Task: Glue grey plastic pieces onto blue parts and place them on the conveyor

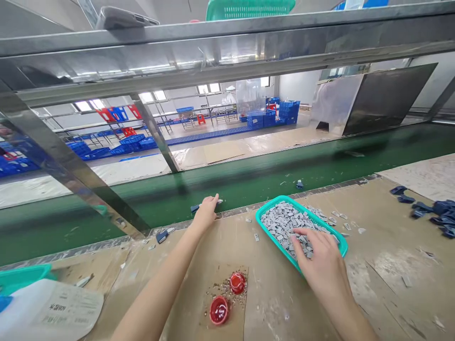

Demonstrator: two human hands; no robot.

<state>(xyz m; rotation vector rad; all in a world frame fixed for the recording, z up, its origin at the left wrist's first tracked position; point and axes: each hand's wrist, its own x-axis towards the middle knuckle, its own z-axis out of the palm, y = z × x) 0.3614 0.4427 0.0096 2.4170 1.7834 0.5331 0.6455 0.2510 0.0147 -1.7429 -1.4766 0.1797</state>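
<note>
My left hand (206, 211) reaches forward to the edge of the green conveyor belt (249, 182), fingers closed around a small dark blue part (195, 208) that lies on the belt's edge. My right hand (320, 258) rests in a teal plastic basket (340, 239) filled with several small grey parts (280, 222), its fingers curled into the heap. What those fingers hold is hidden.
Two red caps (227, 296) with tiny loose bits sit on the cardboard-covered bench near me. Dark blue parts (433, 210) lie at the right, another one (161, 235) by the belt edge. A white plastic jug (46, 310) lies at the lower left. A steel frame (142, 71) crosses overhead.
</note>
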